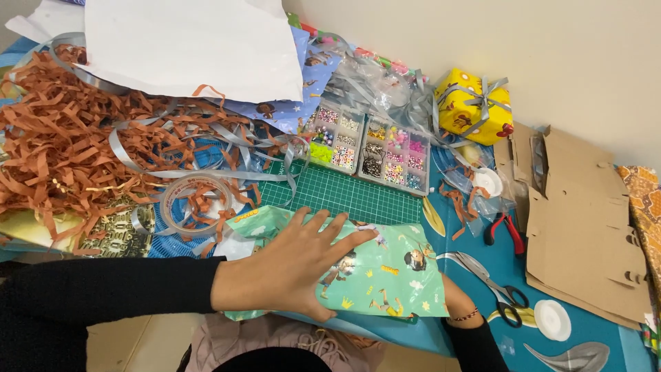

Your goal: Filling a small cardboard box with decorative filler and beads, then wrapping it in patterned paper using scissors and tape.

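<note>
I see the left hand (289, 265) spread flat, fingers open, pressing on a parcel in green cartoon-print wrapping paper (385, 275) at the worktop's near edge. The right hand (456, 303) is mostly hidden under the parcel's right end; I cannot tell its grip. Scissors (492, 282) lie just right of it; a tape roll (196, 203) sits left.
</note>
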